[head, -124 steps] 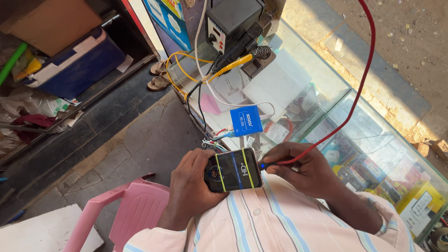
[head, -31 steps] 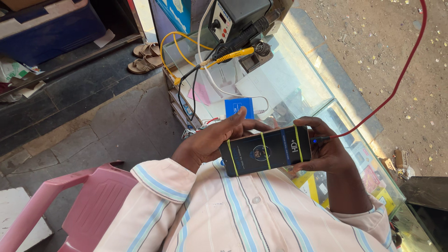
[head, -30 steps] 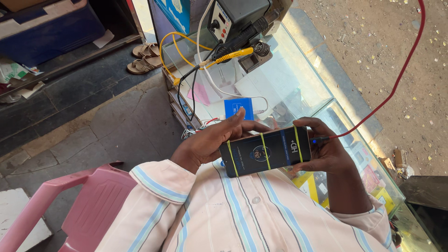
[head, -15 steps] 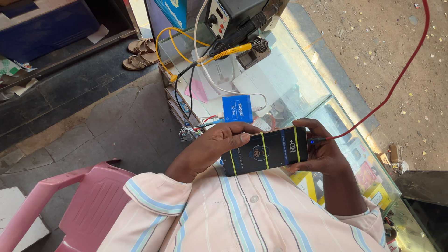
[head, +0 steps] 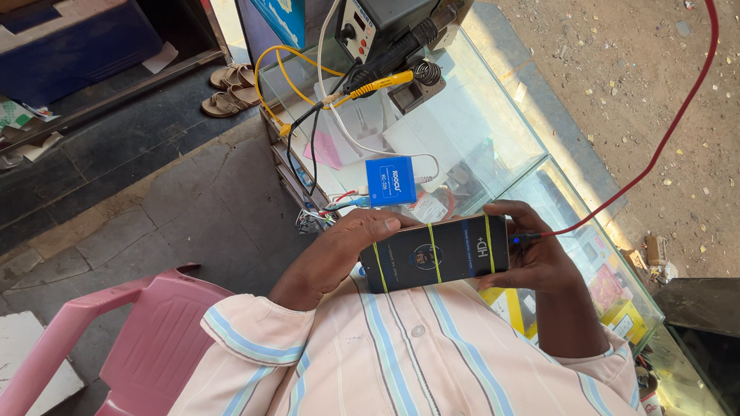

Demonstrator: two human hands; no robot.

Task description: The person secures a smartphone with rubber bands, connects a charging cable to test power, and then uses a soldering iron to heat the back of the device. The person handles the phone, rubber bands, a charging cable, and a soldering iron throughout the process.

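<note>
So: both hands grip a dark phone [head: 436,253], held flat and landscape just above the person's striped shirt [head: 401,354], at the near edge of the glass bench [head: 493,146]. Left hand [head: 347,250] is closed round the phone's left end, fingers curled over the top edge; right hand [head: 532,258] clamps the right end, thumb side near the port. Yellow bands [head: 430,253] wrap across the phone body in several places, likely to keep front and back pressed together. A red cable [head: 655,158] runs from the phone's right end up and out of view; the right hand's hold probably steadies that plug. Screen is lit, showing a small logo.

On the bench, just beyond the phone: small blue box [head: 390,181] with a white lead, loose wires [head: 316,219] beside it. Further back a soldering station [head: 378,27] with a yellow-handled iron [head: 378,83] parked across it, kept clear of the hands. Pink chair [head: 146,339] to the left, sandals [head: 231,88] on the floor
</note>
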